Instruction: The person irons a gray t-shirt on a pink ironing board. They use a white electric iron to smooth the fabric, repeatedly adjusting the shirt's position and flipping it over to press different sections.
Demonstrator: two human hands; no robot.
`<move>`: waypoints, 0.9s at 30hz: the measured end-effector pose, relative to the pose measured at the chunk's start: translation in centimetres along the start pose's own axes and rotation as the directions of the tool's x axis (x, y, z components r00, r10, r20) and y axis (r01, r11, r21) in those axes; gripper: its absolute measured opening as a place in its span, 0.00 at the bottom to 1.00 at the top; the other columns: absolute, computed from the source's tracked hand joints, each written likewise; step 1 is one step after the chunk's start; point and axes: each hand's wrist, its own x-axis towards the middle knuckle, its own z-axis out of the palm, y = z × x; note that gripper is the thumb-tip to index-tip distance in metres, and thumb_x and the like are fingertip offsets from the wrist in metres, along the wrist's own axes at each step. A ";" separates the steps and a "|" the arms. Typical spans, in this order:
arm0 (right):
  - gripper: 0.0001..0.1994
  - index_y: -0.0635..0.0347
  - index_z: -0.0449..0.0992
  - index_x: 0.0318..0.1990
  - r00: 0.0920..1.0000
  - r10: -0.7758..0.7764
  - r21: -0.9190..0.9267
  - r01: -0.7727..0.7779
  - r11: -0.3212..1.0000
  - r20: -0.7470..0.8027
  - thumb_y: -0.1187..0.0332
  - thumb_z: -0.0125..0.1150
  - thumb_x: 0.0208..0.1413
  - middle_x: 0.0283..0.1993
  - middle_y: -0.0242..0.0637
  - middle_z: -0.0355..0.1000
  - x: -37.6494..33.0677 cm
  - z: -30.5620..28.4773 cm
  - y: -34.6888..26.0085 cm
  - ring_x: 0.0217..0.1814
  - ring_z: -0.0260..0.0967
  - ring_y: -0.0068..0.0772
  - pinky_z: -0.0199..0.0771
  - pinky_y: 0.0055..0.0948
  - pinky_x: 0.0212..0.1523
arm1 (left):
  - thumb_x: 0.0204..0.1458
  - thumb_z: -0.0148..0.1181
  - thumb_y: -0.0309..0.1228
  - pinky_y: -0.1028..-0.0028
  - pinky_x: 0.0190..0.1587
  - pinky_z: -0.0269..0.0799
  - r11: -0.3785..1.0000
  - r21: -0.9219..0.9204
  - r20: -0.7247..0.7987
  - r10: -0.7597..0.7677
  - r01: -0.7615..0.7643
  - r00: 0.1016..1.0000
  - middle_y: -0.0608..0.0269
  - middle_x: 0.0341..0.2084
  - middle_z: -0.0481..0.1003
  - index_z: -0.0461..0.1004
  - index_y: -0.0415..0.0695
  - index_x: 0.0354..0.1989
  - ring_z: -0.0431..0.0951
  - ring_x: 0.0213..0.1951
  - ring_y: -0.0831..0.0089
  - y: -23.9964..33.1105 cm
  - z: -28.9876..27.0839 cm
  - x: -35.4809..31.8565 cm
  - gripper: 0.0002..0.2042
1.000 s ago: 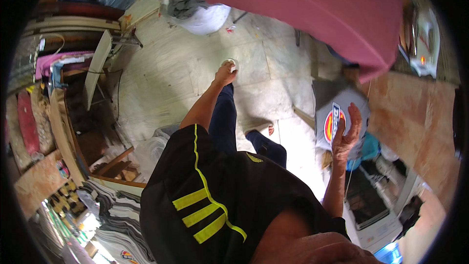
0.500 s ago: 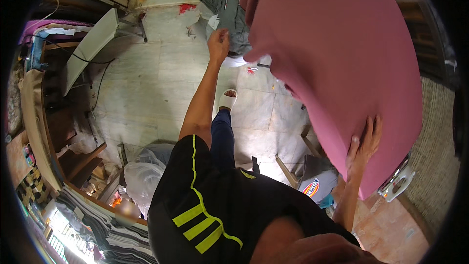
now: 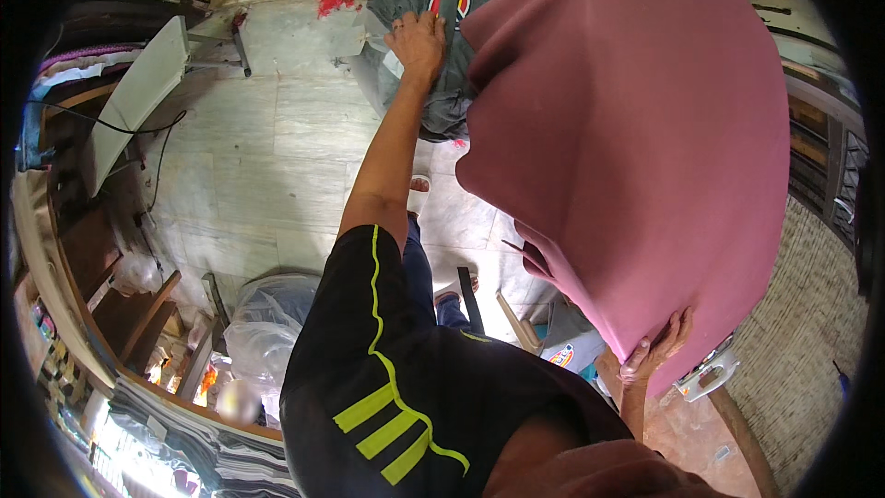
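Pink foam sheet (image 3: 645,148) fills the right half of my view, a large soft panel standing nearly on edge and leaning a little toward me, its long axis running from the top of the picture down to the lower right. My right hand (image 3: 653,350) is at its lower corner; the grip there is closed, fingers curled over the edge from behind, so this hand carries the sheet from below. My left hand (image 3: 419,41) is stretched far forward, well apart from the right one, and it lies flat with spread fingers on a grey garment (image 3: 452,83) with a red and orange emblem, just beside the upper left border of the sheet. I cannot tell if this grip pinches the cloth or only presses on it. The garment lies on the pale tiled floor (image 3: 258,157), partly hidden behind the sheet. So the sheet lies to the right of the left hand and upward from the right hand, which is nearer to it. A clear plastic bag (image 3: 263,332) stands on the floor near my left leg; what is inside it I cannot see.
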 end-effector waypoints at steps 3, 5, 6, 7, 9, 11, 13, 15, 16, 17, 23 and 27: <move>0.38 0.63 0.59 0.69 1.000 0.013 -0.006 -0.013 1.000 0.007 0.38 0.38 0.65 0.74 0.58 0.49 -0.3 0.2 0.4 0.76 0.45 0.60 0.44 0.56 0.73 | 0.56 0.62 0.39 0.50 0.42 0.69 0.937 -0.303 0.152 -0.134 0.175 0.979 0.48 0.36 0.76 0.70 0.40 0.38 0.75 0.41 0.44 0.3 -0.3 1.0 0.14; 0.38 0.63 0.59 0.69 1.000 -0.012 -0.012 0.012 1.000 0.014 0.39 0.38 0.66 0.74 0.57 0.49 0.4 -0.2 0.2 0.76 0.45 0.59 0.45 0.56 0.73 | 0.57 0.60 0.39 0.49 0.40 0.70 0.950 -0.307 -0.011 -0.071 0.064 0.997 0.46 0.36 0.77 0.70 0.40 0.39 0.77 0.39 0.42 -1.2 1.2 -0.2 0.14; 0.38 0.63 0.59 0.69 1.000 -0.016 -0.014 0.016 1.000 0.012 0.39 0.38 0.66 0.74 0.57 0.49 0.4 -0.3 0.3 0.77 0.45 0.59 0.45 0.56 0.73 | 0.58 0.59 0.39 0.48 0.40 0.70 0.952 -0.305 -0.089 -0.029 0.001 0.996 0.46 0.36 0.77 0.70 0.40 0.39 0.77 0.38 0.41 -1.1 1.7 -0.8 0.13; 0.38 0.63 0.59 0.69 1.000 -0.021 -0.015 0.021 1.000 0.010 0.38 0.38 0.66 0.74 0.57 0.49 0.3 -0.3 0.4 0.77 0.45 0.59 0.45 0.56 0.73 | 0.58 0.60 0.39 0.48 0.40 0.70 0.955 -0.278 0.019 -0.101 0.102 0.995 0.45 0.36 0.77 0.70 0.40 0.40 0.77 0.38 0.41 -1.1 2.1 -1.4 0.14; 0.36 0.60 0.60 0.69 0.999 -0.030 0.005 0.031 1.000 -0.014 0.39 0.39 0.66 0.74 0.55 0.50 0.3 -0.1 0.6 0.76 0.46 0.59 0.45 0.57 0.72 | 0.57 0.61 0.38 0.49 0.42 0.70 0.934 -0.198 0.226 -0.251 0.297 0.941 0.43 0.37 0.77 0.70 0.40 0.41 0.77 0.39 0.42 -0.5 2.5 -2.3 0.14; 0.36 0.60 0.60 0.69 0.999 -0.034 0.009 0.034 0.999 -0.020 0.39 0.39 0.66 0.74 0.56 0.50 0.2 0.0 0.6 0.76 0.46 0.59 0.45 0.56 0.72 | 0.53 0.65 0.39 0.50 0.45 0.69 0.933 -0.166 0.338 -0.251 0.320 0.907 0.46 0.38 0.75 0.71 0.42 0.43 0.76 0.43 0.45 -0.2 2.8 -2.4 0.16; 0.38 0.64 0.58 0.69 1.000 -0.030 -0.004 0.030 1.000 -0.008 0.39 0.38 0.67 0.74 0.57 0.50 0.0 -0.1 0.5 0.77 0.44 0.59 0.47 0.55 0.74 | 0.51 0.67 0.40 0.51 0.48 0.68 0.953 -0.119 0.271 -0.240 0.280 0.932 0.49 0.39 0.74 0.72 0.43 0.44 0.74 0.47 0.48 0.3 2.8 -2.9 0.18; 0.37 0.64 0.58 0.69 1.000 -0.016 0.029 0.016 0.999 -0.011 0.39 0.38 0.67 0.74 0.57 0.49 -0.5 0.0 0.5 0.77 0.44 0.58 0.47 0.55 0.74 | 0.49 0.68 0.41 0.51 0.50 0.67 0.983 -0.036 0.022 -0.181 0.182 0.983 0.53 0.40 0.73 0.74 0.45 0.43 0.72 0.51 0.51 1.9 1.2 -3.4 0.18; 0.37 0.65 0.58 0.69 1.000 -0.015 0.046 0.015 0.999 -0.012 0.40 0.38 0.68 0.74 0.57 0.48 -0.6 0.0 0.6 0.78 0.43 0.58 0.47 0.55 0.74 | 0.50 0.68 0.40 0.50 0.50 0.66 0.988 -0.028 0.056 -0.152 0.154 0.987 0.54 0.41 0.73 0.74 0.46 0.42 0.72 0.52 0.52 1.5 1.5 -3.1 0.16; 0.37 0.65 0.58 0.69 1.000 -0.020 0.053 0.020 0.998 -0.008 0.39 0.38 0.67 0.74 0.57 0.47 -0.4 0.1 0.5 0.78 0.43 0.58 0.47 0.55 0.74 | 0.50 0.67 0.40 0.50 0.50 0.66 0.991 -0.016 0.090 -0.129 0.131 0.988 0.56 0.41 0.73 0.75 0.46 0.42 0.72 0.52 0.52 0.5 1.6 -2.8 0.15; 0.37 0.61 0.56 0.71 1.000 -0.010 0.039 0.009 0.999 0.019 0.39 0.36 0.66 0.75 0.58 0.45 -0.2 0.1 0.7 0.77 0.42 0.60 0.43 0.60 0.73 | 0.56 0.61 0.35 0.54 0.44 0.70 0.952 -0.304 -0.144 -0.068 0.021 0.987 0.53 0.35 0.75 0.75 0.43 0.37 0.76 0.41 0.52 -1.5 1.5 -2.2 0.09; 0.37 0.59 0.52 0.72 0.999 0.013 0.059 -0.016 0.998 0.048 0.39 0.35 0.66 0.75 0.57 0.41 -0.6 0.2 1.0 0.78 0.39 0.59 0.41 0.60 0.74 | 0.58 0.57 0.33 0.56 0.46 0.69 0.526 -0.768 0.107 -0.457 0.365 0.883 0.50 0.33 0.75 0.75 0.43 0.38 0.75 0.42 0.52 -0.4 -2.4 -2.2 0.07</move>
